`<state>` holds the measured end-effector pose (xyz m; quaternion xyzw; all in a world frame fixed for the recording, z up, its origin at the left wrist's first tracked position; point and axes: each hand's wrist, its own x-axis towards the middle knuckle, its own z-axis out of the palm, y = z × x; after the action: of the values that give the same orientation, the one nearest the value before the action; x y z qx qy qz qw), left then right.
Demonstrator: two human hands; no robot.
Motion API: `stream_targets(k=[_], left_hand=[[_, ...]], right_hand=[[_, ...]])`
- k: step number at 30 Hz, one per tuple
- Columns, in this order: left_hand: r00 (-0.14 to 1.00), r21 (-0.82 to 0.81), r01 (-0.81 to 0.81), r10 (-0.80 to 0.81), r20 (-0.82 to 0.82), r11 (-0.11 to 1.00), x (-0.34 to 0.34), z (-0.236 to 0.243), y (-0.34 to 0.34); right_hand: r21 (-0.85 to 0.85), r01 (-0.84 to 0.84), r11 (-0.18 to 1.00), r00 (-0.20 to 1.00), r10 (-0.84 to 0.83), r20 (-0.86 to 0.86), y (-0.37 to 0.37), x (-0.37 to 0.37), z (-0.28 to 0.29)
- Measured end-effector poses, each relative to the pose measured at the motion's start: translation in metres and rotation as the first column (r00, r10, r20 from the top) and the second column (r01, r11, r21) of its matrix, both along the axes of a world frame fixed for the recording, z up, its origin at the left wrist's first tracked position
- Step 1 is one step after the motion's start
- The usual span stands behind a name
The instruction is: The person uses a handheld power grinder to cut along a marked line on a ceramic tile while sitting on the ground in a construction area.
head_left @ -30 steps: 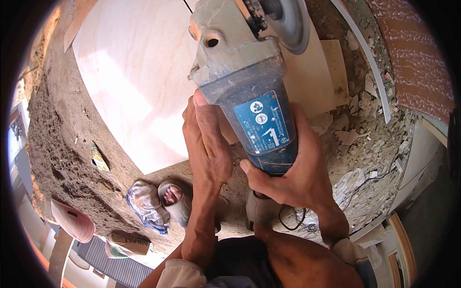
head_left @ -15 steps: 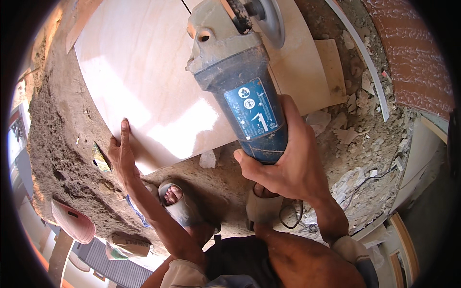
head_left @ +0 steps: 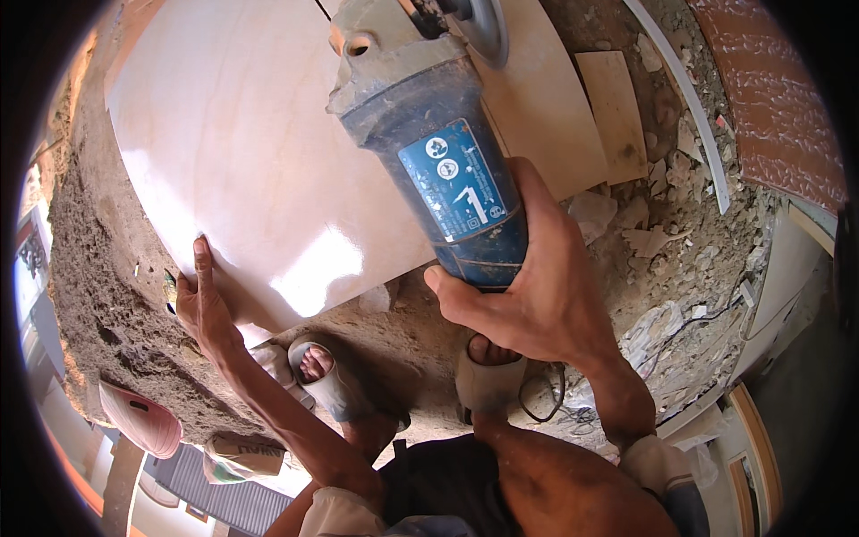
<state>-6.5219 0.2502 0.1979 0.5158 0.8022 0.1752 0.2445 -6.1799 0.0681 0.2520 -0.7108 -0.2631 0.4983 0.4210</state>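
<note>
My right hand (head_left: 537, 295) is wrapped round the rear of a dusty blue angle grinder (head_left: 456, 188), held above the tile. Its grey metal head and disc (head_left: 488, 31) point away from me at the top of the view, partly cut off by the edge. A large glossy cream tile (head_left: 224, 134) lies beneath, bright with reflected light. At its near left corner my left hand (head_left: 210, 300) grips the edge, thumb on top and the other fingers curled at the side, partly hidden. Whether the disc spins or touches the tile I cannot tell.
My sandalled feet (head_left: 335, 376) stand just short of the tile. Broken tile pieces (head_left: 649, 237), a narrow offcut (head_left: 613, 116) and a pale strip (head_left: 684, 98) lie on the right. A cable (head_left: 541, 394) loops by my right foot. Rough soil (head_left: 98, 268) spreads at left.
The tile's near left corner and my left hand have shifted left and slightly nearer to me. The grinder in my right hand has moved a little up and left.
</note>
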Motion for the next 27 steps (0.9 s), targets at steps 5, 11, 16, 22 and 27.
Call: stream_targets(k=[5, 11, 16, 22, 27], left_hand=[[0.999, -0.023, -0.028, 0.027, -0.026, 0.999, -0.008, -0.003, 0.003], [0.999, 0.036, 0.029, -0.029, -0.016, 0.999, -0.016, -0.011, 0.006], [0.999, -0.017, -0.012, 0.011, -0.046, 1.000, -0.014, -0.008, 0.005], [1.000, -0.022, 0.021, -0.021, -0.003, 1.000, -0.011, -0.007, 0.002], [0.999, 0.010, 0.033, -0.033, 0.041, 0.999, -0.013, -0.009, 0.003]], right_hand=[[-0.038, -0.013, 0.999, 0.999, 0.012, -0.038, 0.001, 0.000, -0.001], [0.007, 0.010, 1.000, 0.999, -0.010, -0.045, 0.000, -0.003, -0.006], [-0.012, -0.013, 1.000, 0.999, 0.012, -0.044, 0.000, -0.003, -0.006], [-0.045, -0.015, 0.999, 0.999, 0.013, -0.047, 0.001, -0.003, -0.005], [-0.042, -0.012, 0.999, 0.999, 0.010, -0.050, 0.000, -0.003, -0.006]])
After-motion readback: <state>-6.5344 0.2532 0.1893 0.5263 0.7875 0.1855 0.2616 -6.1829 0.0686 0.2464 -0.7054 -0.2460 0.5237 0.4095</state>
